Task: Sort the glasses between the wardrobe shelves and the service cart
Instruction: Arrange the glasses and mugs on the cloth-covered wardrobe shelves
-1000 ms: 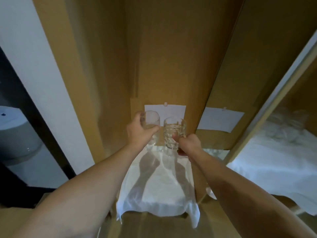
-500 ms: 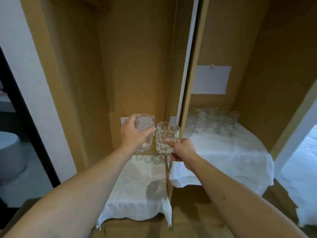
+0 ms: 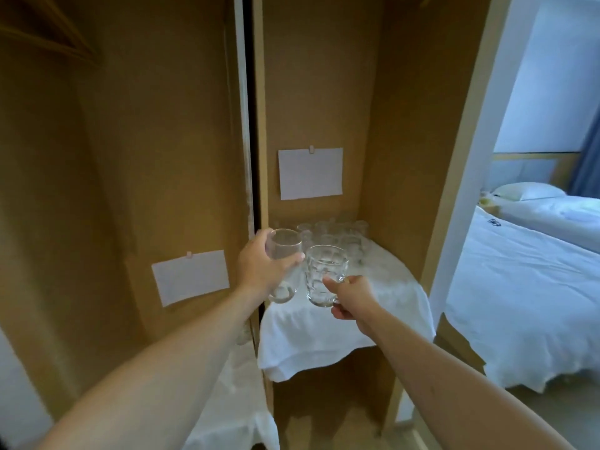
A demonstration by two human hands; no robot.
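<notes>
Head view: left hand (image 3: pixel 259 267) is wrapped around a smooth clear glass (image 3: pixel 283 264), held upright in the air just left of the divider, above the near left edge of the cloth-covered right shelf (image 3: pixel 341 332). Just right, touching or nearly so, right hand (image 3: pixel 352 298) pinches a dimpled glass mug (image 3: pixel 324 274) by its handle side. Far on that shelf stands a cluster of glasses (image 3: pixel 337 237), below a white paper sheet (image 3: pixel 310 173).
</notes>
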